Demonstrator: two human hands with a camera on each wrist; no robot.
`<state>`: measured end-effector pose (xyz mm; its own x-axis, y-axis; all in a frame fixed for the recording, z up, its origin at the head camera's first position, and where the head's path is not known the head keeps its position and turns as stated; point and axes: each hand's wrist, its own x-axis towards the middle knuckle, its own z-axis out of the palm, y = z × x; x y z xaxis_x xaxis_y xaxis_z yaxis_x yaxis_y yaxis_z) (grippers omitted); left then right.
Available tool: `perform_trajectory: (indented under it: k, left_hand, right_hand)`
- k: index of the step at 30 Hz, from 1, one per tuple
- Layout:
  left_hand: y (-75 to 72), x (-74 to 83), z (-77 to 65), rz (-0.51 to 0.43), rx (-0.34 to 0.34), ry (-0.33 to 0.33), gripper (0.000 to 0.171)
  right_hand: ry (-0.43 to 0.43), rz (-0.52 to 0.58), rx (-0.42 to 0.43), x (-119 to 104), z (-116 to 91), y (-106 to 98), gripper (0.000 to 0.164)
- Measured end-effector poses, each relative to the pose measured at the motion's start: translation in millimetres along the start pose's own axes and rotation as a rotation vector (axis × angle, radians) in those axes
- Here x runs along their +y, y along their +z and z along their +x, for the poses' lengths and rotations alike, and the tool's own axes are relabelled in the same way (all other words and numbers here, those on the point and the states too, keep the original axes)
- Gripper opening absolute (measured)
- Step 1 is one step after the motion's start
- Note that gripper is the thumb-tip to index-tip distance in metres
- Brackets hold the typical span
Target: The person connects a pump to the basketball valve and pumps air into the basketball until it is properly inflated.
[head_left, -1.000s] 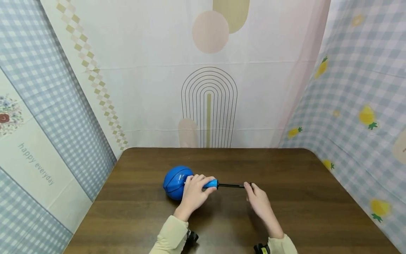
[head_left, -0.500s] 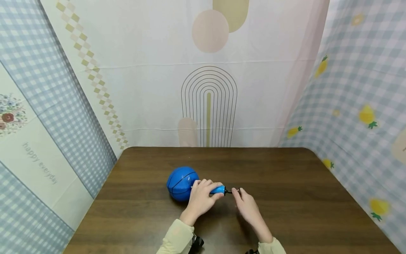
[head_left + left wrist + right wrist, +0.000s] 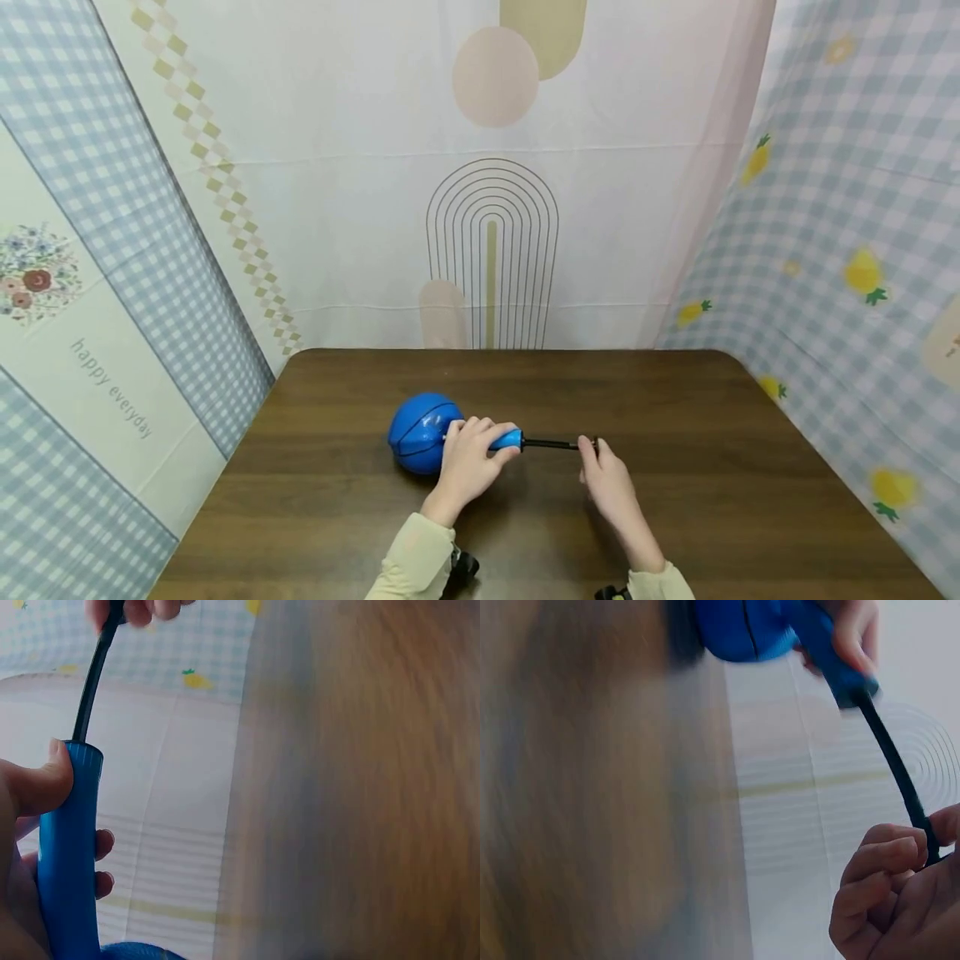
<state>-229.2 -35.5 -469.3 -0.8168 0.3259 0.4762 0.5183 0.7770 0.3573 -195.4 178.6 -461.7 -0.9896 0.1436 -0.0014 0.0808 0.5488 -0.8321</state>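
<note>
A blue ball with black seams [image 3: 422, 433] rests on the table, its side sunken near the pump. My left hand [image 3: 468, 462] grips the blue barrel of a hand pump [image 3: 507, 440], which lies level beside the ball. In the left wrist view, the thumb and fingers wrap that barrel [image 3: 69, 847]. My right hand [image 3: 611, 483] holds the handle end of the black pump rod [image 3: 551, 444], drawn well out of the barrel. Curled fingers of the right hand [image 3: 889, 889] surround the rod's end in the right wrist view. Where the pump meets the ball is mostly hidden by the left hand.
The dark wooden table [image 3: 337, 533] has rounded far corners. A pale patterned cloth [image 3: 360, 233] hangs behind it, and checked cloths [image 3: 825, 250] hang at the sides.
My right hand pushed the rod toward the barrel half a second ago, then pulled it out again to the right. The ball and left hand shifted right, then slightly back left.
</note>
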Motion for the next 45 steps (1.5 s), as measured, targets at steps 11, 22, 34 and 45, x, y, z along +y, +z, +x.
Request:
perform_trajectory:
  k: [11,22,34,45]
  left_hand:
    - [4.7,5.8,-0.4,0.003,-0.030,0.063,0.034]
    - [-3.8,-2.8,0.9,0.018,-0.050,0.008,0.036]
    - [3.5,9.8,-4.4,-0.022,-0.074,0.051,0.034]
    - [-9.9,-5.1,0.8,-0.078,-0.085,-0.006,0.034]
  right_hand:
    - [-0.055,-0.037,-0.063,-9.1,-1.4,24.9,0.046]
    - [-0.002,0.046,0.009,-0.1,0.6,0.2,0.045]
    - [0.000,0.154,-0.124,-7.4,-7.6,29.2,0.046]
    - [-0.022,0.141,-0.006,-4.3,-0.9,-2.4,0.038]
